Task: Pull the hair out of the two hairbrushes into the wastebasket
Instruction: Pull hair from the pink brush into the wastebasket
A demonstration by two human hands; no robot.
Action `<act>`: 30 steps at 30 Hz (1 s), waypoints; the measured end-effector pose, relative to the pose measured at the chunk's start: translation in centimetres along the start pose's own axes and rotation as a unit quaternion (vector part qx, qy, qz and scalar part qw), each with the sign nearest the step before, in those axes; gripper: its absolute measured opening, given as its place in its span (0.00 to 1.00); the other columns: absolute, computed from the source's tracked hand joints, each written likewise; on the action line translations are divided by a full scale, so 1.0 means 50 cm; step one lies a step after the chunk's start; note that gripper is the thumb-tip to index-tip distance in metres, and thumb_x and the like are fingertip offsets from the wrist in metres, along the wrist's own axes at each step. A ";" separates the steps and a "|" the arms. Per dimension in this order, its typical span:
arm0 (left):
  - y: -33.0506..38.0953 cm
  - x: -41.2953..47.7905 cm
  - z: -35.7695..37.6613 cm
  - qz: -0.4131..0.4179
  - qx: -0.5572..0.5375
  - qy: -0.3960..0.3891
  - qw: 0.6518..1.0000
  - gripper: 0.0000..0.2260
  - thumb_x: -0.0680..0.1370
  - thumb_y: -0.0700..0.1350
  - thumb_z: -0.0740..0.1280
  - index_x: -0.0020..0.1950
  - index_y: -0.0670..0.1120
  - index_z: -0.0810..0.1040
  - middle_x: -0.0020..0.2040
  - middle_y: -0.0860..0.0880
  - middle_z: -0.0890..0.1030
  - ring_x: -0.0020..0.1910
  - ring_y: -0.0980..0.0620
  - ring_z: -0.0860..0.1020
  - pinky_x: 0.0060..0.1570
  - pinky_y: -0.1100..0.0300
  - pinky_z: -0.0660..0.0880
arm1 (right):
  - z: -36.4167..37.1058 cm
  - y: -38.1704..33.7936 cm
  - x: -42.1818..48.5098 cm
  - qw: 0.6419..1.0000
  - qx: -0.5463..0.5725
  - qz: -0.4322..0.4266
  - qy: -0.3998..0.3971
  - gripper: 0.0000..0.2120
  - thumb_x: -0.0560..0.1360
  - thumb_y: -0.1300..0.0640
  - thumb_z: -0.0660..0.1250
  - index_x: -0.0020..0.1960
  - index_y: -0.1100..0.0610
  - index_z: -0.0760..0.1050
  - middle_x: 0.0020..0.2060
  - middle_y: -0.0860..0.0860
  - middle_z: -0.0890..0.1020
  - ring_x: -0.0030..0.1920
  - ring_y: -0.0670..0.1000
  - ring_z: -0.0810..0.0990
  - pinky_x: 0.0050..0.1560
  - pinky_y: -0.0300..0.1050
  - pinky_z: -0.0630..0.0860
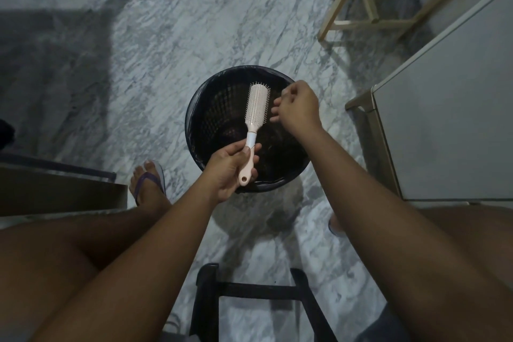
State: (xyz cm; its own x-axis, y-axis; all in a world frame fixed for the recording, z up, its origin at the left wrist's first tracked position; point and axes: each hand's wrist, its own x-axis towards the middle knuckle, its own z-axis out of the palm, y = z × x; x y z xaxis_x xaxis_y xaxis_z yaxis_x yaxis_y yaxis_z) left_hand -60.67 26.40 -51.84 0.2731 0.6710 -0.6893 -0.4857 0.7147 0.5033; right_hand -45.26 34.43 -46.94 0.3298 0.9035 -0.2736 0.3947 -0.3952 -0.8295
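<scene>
Our left hand (226, 172) grips the pink hairbrush (256, 114) by its handle above the wastebasket (194, 108), long axis pointing away from us. Our right hand (298, 108), fingers pinched, hovers just right of the bristles; whether it holds hair we cannot tell.

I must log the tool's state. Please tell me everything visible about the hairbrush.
The hairbrush is pale pink, plastic-looking, with a long oval head, a white band and a hole at the handle end. Its bristles face right. The left hand grips the handle, holding it over the black wastebasket. The right hand is beside the bristles.
</scene>
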 end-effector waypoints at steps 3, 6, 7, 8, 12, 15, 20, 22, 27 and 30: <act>-0.002 0.000 -0.003 0.001 0.007 0.002 1.000 0.13 0.81 0.37 0.62 0.66 0.40 0.75 0.58 0.44 0.82 0.44 0.51 0.78 0.34 0.57 0.76 | 0.000 0.005 -0.006 0.977 -0.181 -0.073 -0.088 0.18 0.76 0.50 0.70 0.61 0.59 0.74 0.49 0.52 0.81 0.48 0.51 0.81 0.49 0.43 0.76; 0.002 -0.002 0.004 0.009 0.013 -0.002 1.000 0.13 0.82 0.37 0.62 0.66 0.40 0.75 0.58 0.43 0.82 0.44 0.51 0.79 0.34 0.57 0.76 | -0.001 0.006 -0.003 0.964 -0.209 -0.024 -0.162 0.23 0.72 0.40 0.73 0.49 0.62 0.82 0.39 0.55 0.85 0.38 0.51 0.84 0.46 0.49 0.82; 0.004 -0.001 0.005 0.013 0.011 0.000 1.000 0.14 0.82 0.37 0.62 0.67 0.40 0.75 0.58 0.43 0.82 0.44 0.51 0.79 0.34 0.58 0.76 | -0.004 0.005 -0.002 0.962 -0.211 -0.026 -0.170 0.22 0.73 0.40 0.72 0.43 0.61 0.83 0.35 0.55 0.85 0.33 0.49 0.82 0.41 0.47 0.81; 0.006 -0.002 0.005 0.017 0.009 0.003 1.000 0.14 0.81 0.37 0.62 0.67 0.40 0.74 0.58 0.43 0.82 0.44 0.51 0.79 0.34 0.58 0.76 | -0.005 0.006 -0.001 0.959 -0.223 -0.040 -0.168 0.22 0.75 0.41 0.70 0.40 0.61 0.84 0.32 0.56 0.84 0.30 0.49 0.79 0.37 0.45 0.78; 0.014 -0.003 0.000 0.031 -0.015 0.013 0.999 0.15 0.82 0.36 0.61 0.68 0.38 0.73 0.56 0.44 0.82 0.41 0.53 0.79 0.32 0.59 0.76 | -0.012 0.023 0.004 0.975 -0.196 -0.058 -0.089 0.22 0.79 0.46 0.65 0.39 0.63 0.82 0.35 0.55 0.85 0.35 0.53 0.82 0.41 0.46 0.77; 0.020 -0.002 -0.005 0.036 -0.022 0.012 0.999 0.15 0.82 0.36 0.61 0.69 0.37 0.72 0.56 0.44 0.82 0.41 0.53 0.78 0.31 0.59 0.76 | -0.019 0.062 0.016 0.952 -0.277 0.002 -0.132 0.15 0.80 0.54 0.65 0.48 0.66 0.82 0.46 0.61 0.85 0.49 0.59 0.83 0.51 0.47 0.77; 0.014 -0.003 -0.004 0.028 -0.002 0.007 1.000 0.15 0.81 0.36 0.62 0.68 0.38 0.73 0.58 0.43 0.82 0.41 0.52 0.79 0.33 0.59 0.76 | -0.014 0.047 -0.003 0.972 -0.191 -0.077 -0.113 0.17 0.79 0.56 0.67 0.67 0.57 0.77 0.59 0.56 0.83 0.60 0.53 0.81 0.64 0.45 0.74; 0.009 -0.002 -0.003 0.023 0.010 0.006 1.000 0.14 0.81 0.36 0.62 0.67 0.39 0.74 0.58 0.43 0.82 0.42 0.52 0.79 0.33 0.58 0.77 | -0.003 0.020 -0.005 0.980 -0.120 -0.128 -0.094 0.18 0.76 0.51 0.71 0.65 0.52 0.78 0.53 0.51 0.83 0.49 0.47 0.82 0.58 0.41 0.78; 0.000 0.001 -0.005 0.023 0.044 0.010 0.999 0.14 0.82 0.36 0.62 0.67 0.41 0.75 0.59 0.43 0.83 0.44 0.52 0.80 0.36 0.57 0.78 | 0.017 0.004 -0.001 0.976 -0.155 -0.106 -0.113 0.21 0.70 0.51 0.78 0.61 0.55 0.81 0.49 0.50 0.82 0.46 0.48 0.81 0.53 0.42 0.79; -0.002 0.001 -0.007 0.027 0.065 0.016 0.997 0.14 0.81 0.36 0.62 0.67 0.41 0.75 0.59 0.44 0.83 0.44 0.51 0.80 0.37 0.57 0.78 | 0.024 0.008 0.005 0.975 -0.179 -0.097 -0.091 0.09 0.73 0.54 0.75 0.50 0.58 0.84 0.45 0.54 0.86 0.44 0.49 0.83 0.49 0.41 0.79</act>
State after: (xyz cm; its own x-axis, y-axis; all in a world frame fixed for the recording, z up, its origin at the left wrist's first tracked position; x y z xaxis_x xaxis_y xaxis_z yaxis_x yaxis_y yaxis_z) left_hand -60.90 26.28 -52.12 0.2213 0.7039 -0.6749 -0.3861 0.6988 0.6022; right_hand -46.04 34.68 -47.94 0.0742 0.9683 -0.2384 0.7191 -0.2175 -0.6600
